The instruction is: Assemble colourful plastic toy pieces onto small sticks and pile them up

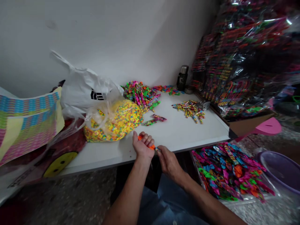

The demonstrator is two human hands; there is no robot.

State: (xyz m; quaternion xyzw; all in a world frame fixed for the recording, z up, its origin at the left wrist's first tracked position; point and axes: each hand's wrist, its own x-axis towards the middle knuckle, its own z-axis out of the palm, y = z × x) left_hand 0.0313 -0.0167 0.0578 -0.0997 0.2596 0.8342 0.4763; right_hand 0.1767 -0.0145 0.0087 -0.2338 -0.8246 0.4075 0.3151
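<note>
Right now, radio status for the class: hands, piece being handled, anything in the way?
Left hand closed around orange piece. Right hand at one end, exact grip unclear. Nothing visibly blocking; bag of mostly yellow pieces near left hand.

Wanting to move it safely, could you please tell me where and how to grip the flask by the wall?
Probably around the dark body of the flask, below its silver lid, coming from the front: it stands upright and roughly cylindrical, with the wall behind it and plastic-wrapped bundles on its right.
</note>
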